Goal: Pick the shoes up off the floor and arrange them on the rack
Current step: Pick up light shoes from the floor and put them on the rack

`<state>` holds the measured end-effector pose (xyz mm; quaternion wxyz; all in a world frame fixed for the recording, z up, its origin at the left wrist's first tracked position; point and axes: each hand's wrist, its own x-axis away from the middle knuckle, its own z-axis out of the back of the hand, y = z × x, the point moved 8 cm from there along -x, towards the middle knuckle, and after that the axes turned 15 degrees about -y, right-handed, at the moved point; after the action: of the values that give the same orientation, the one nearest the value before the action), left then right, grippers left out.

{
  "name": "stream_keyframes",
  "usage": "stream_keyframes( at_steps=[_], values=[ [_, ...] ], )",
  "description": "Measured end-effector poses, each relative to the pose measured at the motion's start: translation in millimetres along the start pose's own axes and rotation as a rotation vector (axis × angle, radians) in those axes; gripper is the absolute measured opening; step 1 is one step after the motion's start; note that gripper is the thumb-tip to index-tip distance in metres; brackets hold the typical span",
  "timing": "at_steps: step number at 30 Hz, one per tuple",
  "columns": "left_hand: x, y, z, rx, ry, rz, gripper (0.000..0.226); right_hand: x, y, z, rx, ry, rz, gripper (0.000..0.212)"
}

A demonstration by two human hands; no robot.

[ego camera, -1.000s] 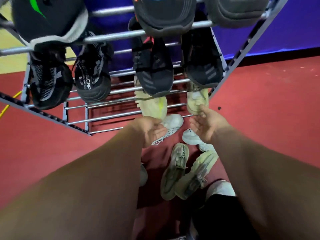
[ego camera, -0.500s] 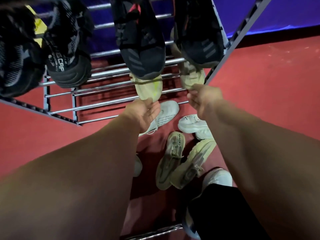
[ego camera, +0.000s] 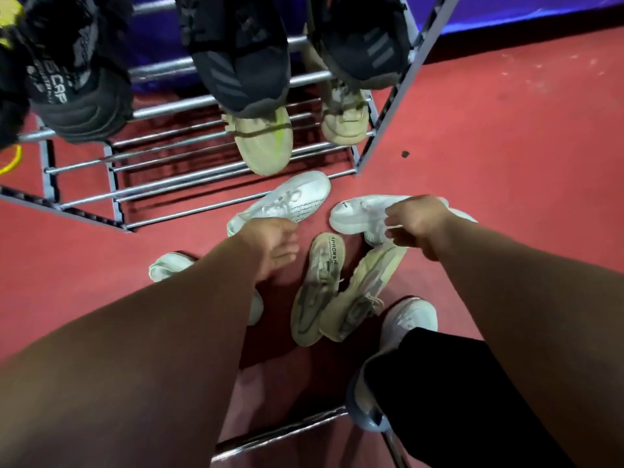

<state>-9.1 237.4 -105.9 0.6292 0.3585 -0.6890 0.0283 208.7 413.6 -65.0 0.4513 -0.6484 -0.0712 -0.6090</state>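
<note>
A metal shoe rack [ego camera: 189,184] stands ahead on the red floor. Two beige shoes [ego camera: 263,143] [ego camera: 346,121] rest on its low tier, with black shoes [ego camera: 243,59] on the tier above. On the floor lie a white sneaker [ego camera: 297,197], a second white sneaker [ego camera: 354,214], and two beige shoes [ego camera: 319,285] [ego camera: 364,292]. My left hand [ego camera: 270,244] hovers with fingers apart at the heel of the first white sneaker. My right hand [ego camera: 417,224] reaches over the second white sneaker, fingers curled at its laces; its grip is unclear.
Another white shoe [ego camera: 169,266] lies partly under my left forearm. A worn white shoe [ego camera: 405,319] and a dark trouser leg [ego camera: 449,393] are at the lower right. A metal bar [ego camera: 280,434] crosses the floor near me. A purple wall [ego camera: 540,11] stands behind.
Both hands have drawn back from the beige shoes on the low tier and dropped toward the white sneakers on the floor. The view has tilted downward.
</note>
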Motion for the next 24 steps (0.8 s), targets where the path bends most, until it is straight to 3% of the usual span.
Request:
stream_keyframes(
  at_steps=[7, 11, 19, 24],
  values=[
    [-16, -87, -1, -0.081, 0.067, 0.106, 0.016, -9, 60, 27, 0.402, -0.005, -0.110, 0.011],
    [-12, -136, 10, -0.129, 0.116, 0.240, 0.011, -21, 61, 27, 0.424, 0.055, -0.079, 0.017],
    [-25, -155, -10, -0.095, -0.010, 0.437, 0.011, -34, 65, 18, 0.388, 0.134, -0.031, 0.028],
    [-41, -163, -15, -0.146, -0.062, 0.411, 0.020, -36, 69, 21, 0.360, 0.131, -0.002, 0.027]
  ],
)
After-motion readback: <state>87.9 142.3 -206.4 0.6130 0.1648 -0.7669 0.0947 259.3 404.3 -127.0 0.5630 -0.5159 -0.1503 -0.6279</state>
